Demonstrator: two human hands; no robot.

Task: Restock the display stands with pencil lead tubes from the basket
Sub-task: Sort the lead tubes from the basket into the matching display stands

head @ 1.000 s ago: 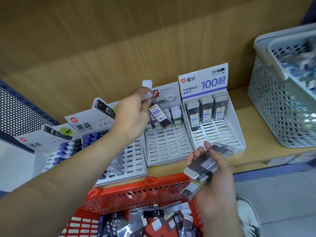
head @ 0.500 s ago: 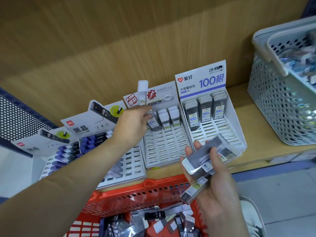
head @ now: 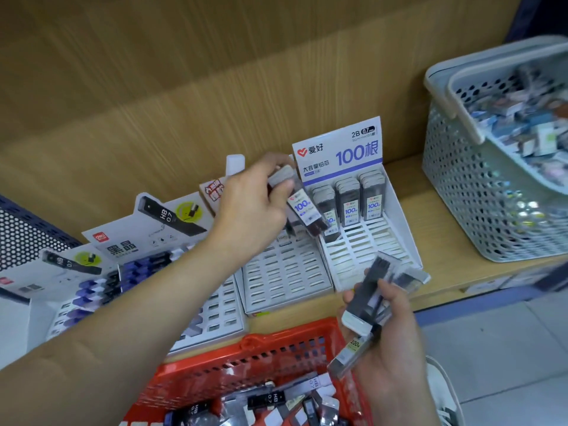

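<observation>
Half a second ago the left hand [head: 252, 207] was low at the back row of the middle stand [head: 285, 272]; now it is higher and further right, pinching a pencil lead tube [head: 304, 207] tilted before the left column of the right stand [head: 399, 216]. The right hand [head: 390, 342] still grips a bundle of tubes [head: 368, 296] above the red basket [head: 246, 364], near the right stand's front edge.

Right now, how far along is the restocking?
Early. Done: the back rows of the 2B stand hold tubes. In hand: the left hand grips one 100-label tube at that stand's left edge; the right hand holds a bundle of tubes. Left: most slots there and in the middle stand are bare, and the red basket holds many tubes.
</observation>
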